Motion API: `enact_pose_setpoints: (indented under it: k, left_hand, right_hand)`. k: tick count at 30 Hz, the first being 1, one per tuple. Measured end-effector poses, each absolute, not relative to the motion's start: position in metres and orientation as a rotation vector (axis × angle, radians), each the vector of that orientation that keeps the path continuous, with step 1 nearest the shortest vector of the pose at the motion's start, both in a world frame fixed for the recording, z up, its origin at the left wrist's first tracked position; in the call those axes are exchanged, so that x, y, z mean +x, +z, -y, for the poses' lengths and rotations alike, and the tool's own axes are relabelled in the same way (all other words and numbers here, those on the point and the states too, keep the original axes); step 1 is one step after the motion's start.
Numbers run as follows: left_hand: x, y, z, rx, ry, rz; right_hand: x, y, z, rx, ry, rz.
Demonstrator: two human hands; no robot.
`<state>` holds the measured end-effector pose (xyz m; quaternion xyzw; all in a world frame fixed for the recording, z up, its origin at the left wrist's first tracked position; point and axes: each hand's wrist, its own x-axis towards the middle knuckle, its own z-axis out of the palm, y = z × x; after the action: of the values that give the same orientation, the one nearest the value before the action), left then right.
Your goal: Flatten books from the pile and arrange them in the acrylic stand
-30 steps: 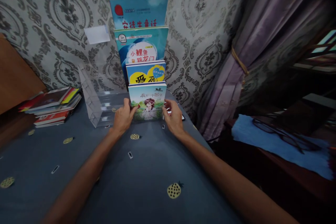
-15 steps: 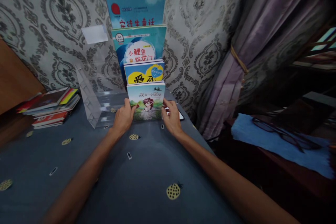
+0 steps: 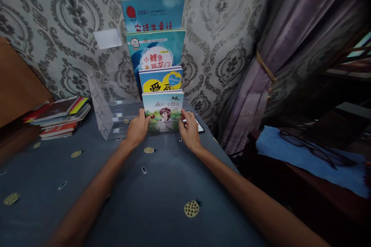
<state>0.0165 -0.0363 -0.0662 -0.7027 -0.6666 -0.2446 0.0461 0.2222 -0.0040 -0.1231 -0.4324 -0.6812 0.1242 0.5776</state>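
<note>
A small picture book (image 3: 164, 104) with a cartoon figure on its cover stands in the lowest front tier of a clear plastic tiered rack (image 3: 100, 106). My left hand (image 3: 137, 128) grips its left edge, thumb toward the cover. On the opposite edge my right hand (image 3: 189, 129) is closed with bent fingers. Behind rise a blue-and-yellow book (image 3: 160, 81), a teal book (image 3: 156, 48) and, highest, a blue book (image 3: 153, 11). The rack's left part holds no books; a blank white label (image 3: 107, 38) shows at its top left. The book's lower back is hidden.
Several books lie in a stack (image 3: 59, 117) left of the rack. A phone (image 3: 199, 126) is partly covered by my right hand. Patterned wallpaper backs the blue tablecloth (image 3: 162, 200). At right hang a tied purple curtain (image 3: 261, 65) and, lower, glasses (image 3: 315, 148) on blue cloth (image 3: 269, 142).
Both hands keep their places at the front book's edges. The whole view has shifted slightly, so the rack and stack appear a little further right.
</note>
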Motion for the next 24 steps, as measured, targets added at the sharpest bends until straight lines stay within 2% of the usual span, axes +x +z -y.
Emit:
enact_pose_setpoints:
  k: [6,15,18,21,24]
  left_hand:
    - [0.020,-0.071,0.036,-2.068,-0.695,2.046]
    - [0.001,-0.065,0.035,-2.202,-0.907,1.957]
    - [-0.012,-0.056,0.035,-2.190,-1.072,1.888]
    - [-0.032,-0.043,0.035,-2.099,-1.310,1.833]
    - [-0.060,-0.024,0.038,-1.905,-1.656,1.756]
  right_hand:
    - [0.222,-0.123,0.005,-1.013,0.304,1.598]
    - [0.218,-0.115,0.015,-1.025,0.313,1.422]
    - [0.204,-0.102,0.043,-0.962,0.387,1.385]
    - [0.174,-0.094,0.096,-0.733,0.508,1.657]
    - [0.129,-0.099,0.165,-0.428,0.832,2.007]
